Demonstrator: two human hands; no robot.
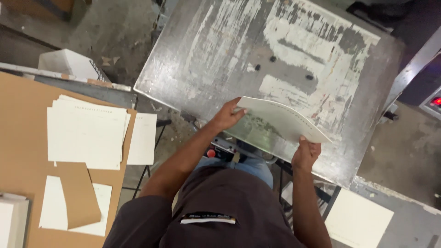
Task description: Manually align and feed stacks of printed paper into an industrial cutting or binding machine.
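Head view: two hands held a stack of white sheets (282,118) over the worn metal tabletop (220,55).
Left hand (226,115) fingers pinched its left corner; right hand (305,154) fingers gripped its near right end.

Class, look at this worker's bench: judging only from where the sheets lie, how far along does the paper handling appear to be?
Already set down: a stack of cream sheets lies on the brown board, with more sheets lower down. In hand: the left hand and right hand hold one sheet by its edges over the worn metal table. Left: that sheet at least; the total cannot be told.
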